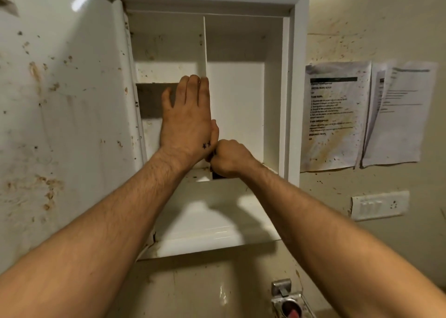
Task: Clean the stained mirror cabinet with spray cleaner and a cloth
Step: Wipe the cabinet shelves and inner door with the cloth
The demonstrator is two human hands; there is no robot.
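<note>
On the wall straight ahead, seen from the head camera, hangs the mirror cabinet (pixel 299 52), its white frame filling the upper centre. Its door (pixel 72 100) stands swung out at the left edge, the inner face spattered with brown stains. An upright divider (pixel 205 52) splits the inside into two compartments. The left one has a short shelf (pixel 154 86) across it, and the right one is a single tall opening. The left hand (pixel 188 124) is raised flat, fingers straight and together, in front of the divider and the left compartment. The right hand (pixel 231 157) is clenched just beside the left wrist, at the divider's foot on the cabinet's front bottom edge, gripping a small dark object (pixel 218 175) too hidden to name. Beyond the cabinet's right edge, stained papers (pixel 335 115) hang on the wall, with a switch plate (pixel 380 205) below them. A metal fitting (pixel 287 298) sits near the lower edge of the view.
</note>
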